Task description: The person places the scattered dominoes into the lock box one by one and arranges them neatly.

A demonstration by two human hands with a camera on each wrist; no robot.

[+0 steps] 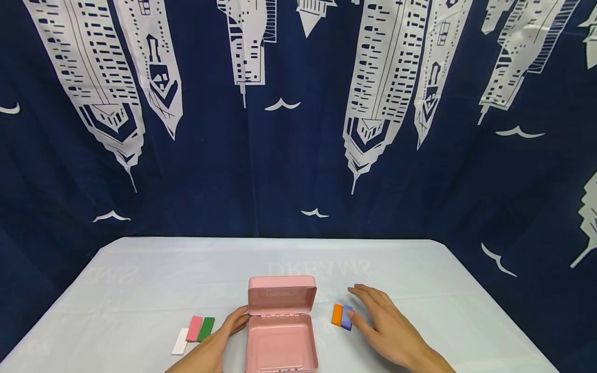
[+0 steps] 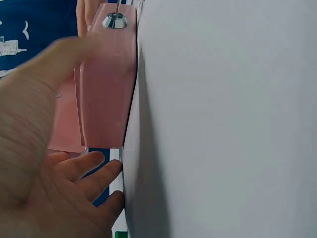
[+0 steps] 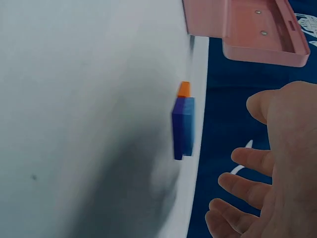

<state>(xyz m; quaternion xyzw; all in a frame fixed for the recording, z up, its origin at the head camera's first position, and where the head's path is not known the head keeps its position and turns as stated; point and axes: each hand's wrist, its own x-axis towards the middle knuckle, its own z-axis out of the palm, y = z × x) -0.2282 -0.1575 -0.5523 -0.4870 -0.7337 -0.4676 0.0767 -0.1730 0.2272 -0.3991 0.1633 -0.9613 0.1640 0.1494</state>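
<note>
A pink metal box (image 1: 281, 343) stands on the table with its lid (image 1: 282, 295) raised on the back hinge; its tray holds nothing. My left hand (image 1: 226, 331) is at the box's left side, fingertips by the hinge. In the left wrist view its fingers (image 2: 94, 178) are loosely extended, and the thumb reaches across the box wall near a silver latch (image 2: 115, 21). Right of the box, an orange block (image 1: 337, 314) and a blue-violet block (image 1: 346, 323) lie side by side. Above them hovers my right hand (image 1: 384, 331), fingers spread and holding nothing, the thumb tip overlapping the blue-violet block in the head view.
Left of the box, a pink block (image 1: 194, 329), a green block (image 1: 206, 329) and a white block (image 1: 179, 342) lie close together, partly beside my left forearm. A white cloth covers the table (image 1: 154, 274). Behind it hangs a dark blue curtain (image 1: 289, 166) with white building prints.
</note>
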